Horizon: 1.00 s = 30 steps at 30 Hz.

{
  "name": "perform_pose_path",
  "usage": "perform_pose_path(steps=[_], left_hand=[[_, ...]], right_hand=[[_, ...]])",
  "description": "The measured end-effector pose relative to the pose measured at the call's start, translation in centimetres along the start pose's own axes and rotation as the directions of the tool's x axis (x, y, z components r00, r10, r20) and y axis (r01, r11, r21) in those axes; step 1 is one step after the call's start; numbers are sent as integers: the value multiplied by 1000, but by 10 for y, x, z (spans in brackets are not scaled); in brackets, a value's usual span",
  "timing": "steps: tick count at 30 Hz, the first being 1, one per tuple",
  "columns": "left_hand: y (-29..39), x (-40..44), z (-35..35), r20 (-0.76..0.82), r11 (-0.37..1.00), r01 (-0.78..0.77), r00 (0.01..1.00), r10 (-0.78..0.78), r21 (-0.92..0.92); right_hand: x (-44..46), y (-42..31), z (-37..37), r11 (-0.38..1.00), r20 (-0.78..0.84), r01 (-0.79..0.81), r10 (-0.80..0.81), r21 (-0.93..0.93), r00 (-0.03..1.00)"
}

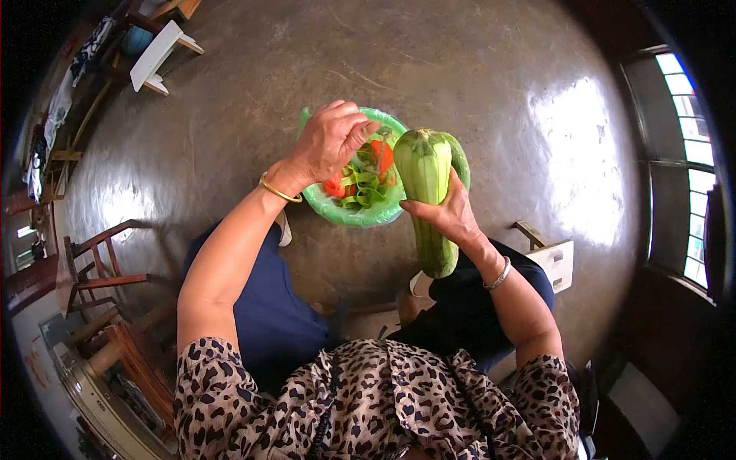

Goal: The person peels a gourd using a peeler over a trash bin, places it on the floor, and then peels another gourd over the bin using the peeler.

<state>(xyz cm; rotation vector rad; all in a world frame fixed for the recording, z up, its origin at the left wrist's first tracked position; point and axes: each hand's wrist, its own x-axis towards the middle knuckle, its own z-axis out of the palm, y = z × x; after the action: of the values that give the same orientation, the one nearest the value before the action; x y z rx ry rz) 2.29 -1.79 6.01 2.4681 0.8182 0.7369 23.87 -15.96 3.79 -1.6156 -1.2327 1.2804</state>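
My right hand (454, 213) is wrapped round a large pale green squash (426, 172), held upright to the right of the bin. Long light stripes on its upper part look peeled, while the lower end keeps darker speckled skin. Behind it shows a rounded green shape (460, 162); I cannot tell whether it is a second squash. Over the left rim of a green-lined bin (356, 218), my left hand (336, 142) is closed with fingers curled, and what it may hold is hidden. Green peel strips (370, 192) and orange-red pieces (382, 155) lie inside the bin.
The bin stands on a brown concrete floor (491, 69) between my legs. A white-topped stool (157, 55) is at the upper left and a wooden chair (107, 261) at the left. Another white seat (556, 264) shows by my right knee. Windows (694, 169) are at the right.
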Motion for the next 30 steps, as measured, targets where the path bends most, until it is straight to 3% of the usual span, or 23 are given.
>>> perform_pose_path(steps=[5,9,13,14,17,20,24,30], left_hand=[[31,7,-2,22,990,-140,990,140,25],[38,8,6,19,961,-223,975,223,165],[15,1,-6,60,958,-156,987,146,239],[7,-2,-11,112,926,-155,986,123,345],[-1,-10,-16,64,966,-84,995,70,244],[16,-5,-10,43,979,-100,995,93,175],[29,2,-2,34,985,-141,990,138,103],[27,-1,9,78,969,-195,980,185,153]], right_hand=[[3,0,7,992,16,-67,69,-109,998],[3,4,11,977,53,49,-38,-209,998],[1,7,7,988,-8,29,-31,-150,999],[-2,3,4,989,-30,60,-64,-132,997],[-2,-4,-2,987,-67,95,-104,-132,992],[1,0,-2,971,-55,-26,13,-239,998],[0,4,3,964,-12,10,-14,-264,1000],[0,2,3,927,-8,40,-47,-373,999]])
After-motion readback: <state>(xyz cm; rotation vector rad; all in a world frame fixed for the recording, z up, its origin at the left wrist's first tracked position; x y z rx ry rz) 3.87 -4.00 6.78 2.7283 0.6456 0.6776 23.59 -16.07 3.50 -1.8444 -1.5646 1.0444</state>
